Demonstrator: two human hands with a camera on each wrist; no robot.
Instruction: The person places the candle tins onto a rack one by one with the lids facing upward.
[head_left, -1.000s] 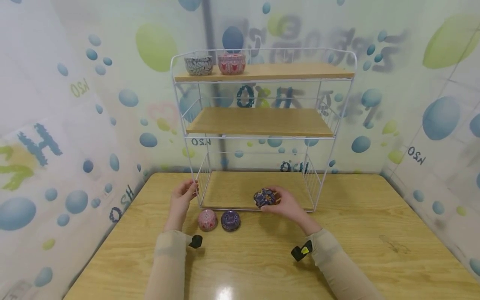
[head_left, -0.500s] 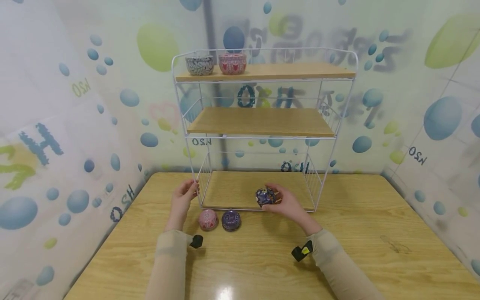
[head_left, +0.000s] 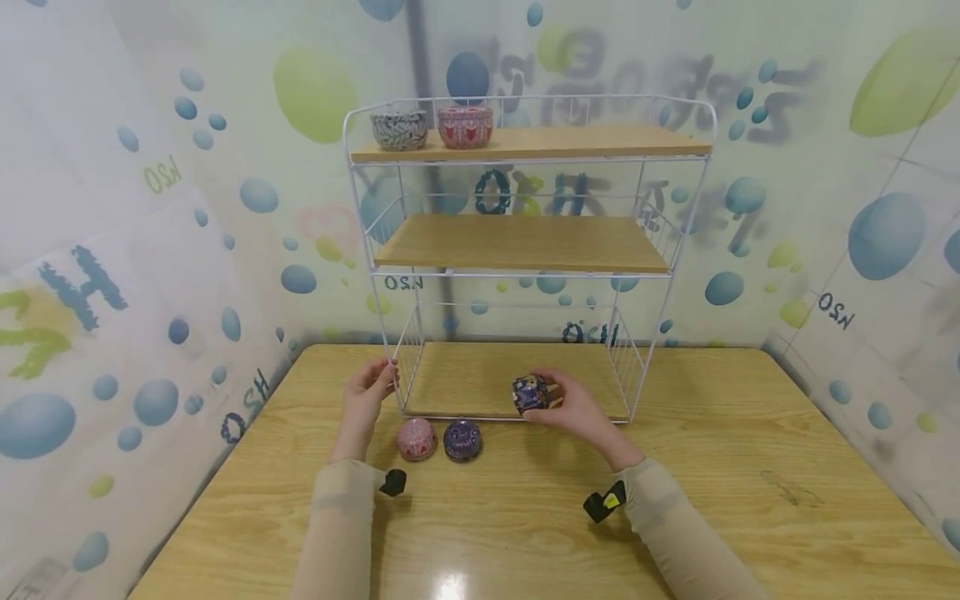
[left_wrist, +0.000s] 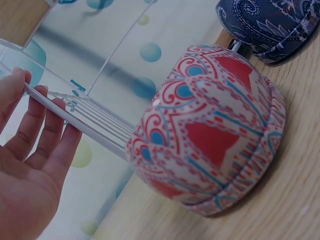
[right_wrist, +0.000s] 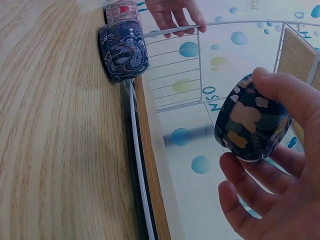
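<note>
Two hands worked at the rack (head_left: 525,250): the right hand (head_left: 573,407), fingers curled round the dark blue tin (head_left: 530,393), held it over the bottom shelf (head_left: 480,379); the left hand (head_left: 365,398), fingers relaxed, steadied the rack's left post, apparently against tipping.

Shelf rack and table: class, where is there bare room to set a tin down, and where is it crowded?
The middle shelf is bare, as is the top shelf right of the red tin. The table right of the rack lies open. Crowded: the rack's front left corner, with the left hand, pink tin and purple tin.
</note>
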